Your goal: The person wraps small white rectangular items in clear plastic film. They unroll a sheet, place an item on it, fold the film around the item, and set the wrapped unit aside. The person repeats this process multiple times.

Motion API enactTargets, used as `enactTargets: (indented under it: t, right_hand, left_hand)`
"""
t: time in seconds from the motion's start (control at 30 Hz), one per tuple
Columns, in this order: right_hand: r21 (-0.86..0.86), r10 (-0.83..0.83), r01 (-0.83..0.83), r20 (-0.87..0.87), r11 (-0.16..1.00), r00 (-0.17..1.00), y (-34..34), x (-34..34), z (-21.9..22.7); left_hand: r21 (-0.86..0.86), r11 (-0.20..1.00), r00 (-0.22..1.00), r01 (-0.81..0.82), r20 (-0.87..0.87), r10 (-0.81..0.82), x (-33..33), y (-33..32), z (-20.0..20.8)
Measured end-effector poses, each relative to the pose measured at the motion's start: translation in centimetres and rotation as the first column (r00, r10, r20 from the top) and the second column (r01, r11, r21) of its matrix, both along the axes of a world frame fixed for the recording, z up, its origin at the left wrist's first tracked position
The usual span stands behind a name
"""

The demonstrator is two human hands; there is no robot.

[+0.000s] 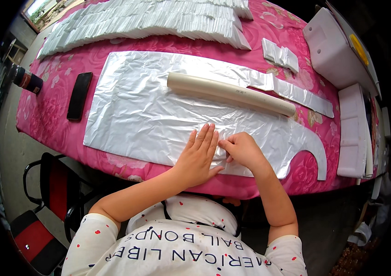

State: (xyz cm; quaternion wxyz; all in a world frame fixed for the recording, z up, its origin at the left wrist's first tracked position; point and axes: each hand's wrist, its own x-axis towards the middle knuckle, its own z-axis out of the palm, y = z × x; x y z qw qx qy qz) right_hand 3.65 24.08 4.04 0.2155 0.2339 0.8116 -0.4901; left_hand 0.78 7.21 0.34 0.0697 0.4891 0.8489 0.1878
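The single view looks steeply down from the person's head, facing forward over the left hand [197, 158] and right hand [245, 151], which sit near its middle. It is near enough for the shirt [167, 257] to fill the space below the hands, yet wide enough to take in the surface [50, 120] beyond and either side of them.

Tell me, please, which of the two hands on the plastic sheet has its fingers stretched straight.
The left hand, laid palm down on the silvery-white plastic sheet with its fingers outstretched; the right hand has its fingers curled.
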Motion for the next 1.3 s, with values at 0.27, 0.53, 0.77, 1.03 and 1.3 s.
enactTargets:
  t: [0.27, 0.53, 0.77, 1.03, 1.3]
  right_hand:
    - [0.036, -0.027, 0.029, -0.036, 0.999, 0.999, -0.4, 0.5, -0.4]
    - [0.475, 0.146, -0.02, -0.231, 0.88, 0.962, -2.1, 2.7, -0.1]
    - [0.66, 0.306, -0.044, -0.288, 0.75, 0.907, -0.9, 3.6, 0.3]
    - [0.674, 0.545, -0.037, -0.563, 0.738, 0.621, -4.1, -0.3, -3.2]
    - [0.461, 0.53, -0.291, -0.56, 0.838, 0.637, -14.0, 1.4, -5.1]
  left_hand:
    - [-0.007, 0.999, 0.999, -0.038, 0.029, 0.039, 0.2, 0.6, -0.6]
    - [-0.037, 0.998, 0.998, -0.058, -0.033, 0.056, 0.4, 0.5, -1.0]
    - [0.036, 0.998, 0.997, -0.054, -0.052, 0.056, 0.1, 0.1, -0.5]
    - [0.208, 0.837, 0.314, -0.505, 0.948, -0.046, 1.6, -7.7, 0.6]
    - [-0.391, 0.625, -0.315, -0.675, 0.92, 0.234, 5.0, -16.7, -0.6]
